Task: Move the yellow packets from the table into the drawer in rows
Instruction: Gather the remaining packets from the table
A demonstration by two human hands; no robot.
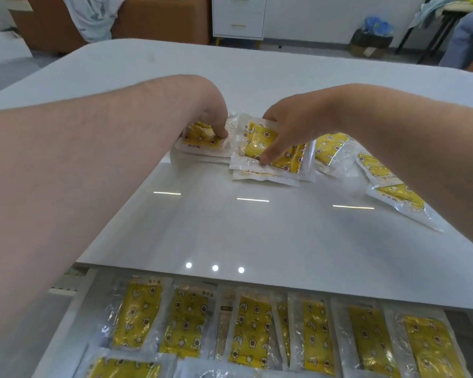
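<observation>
Packets [331, 148] in yellow star-print wrap lie heaped toward the far side of the white table [257, 233], where both arms reach across to gather them. The left grip [206, 115] curls its fingers down on the left packet [202, 141], while the right grip [292, 126] pinches the right packet [260, 144] under its thumb, apparently so that two travel in one trip. Below the table's near edge, the open drawer [66, 331] already carries a drawer row [253, 331] of packets laid side by side, with a second row begun nearer the camera.
</observation>
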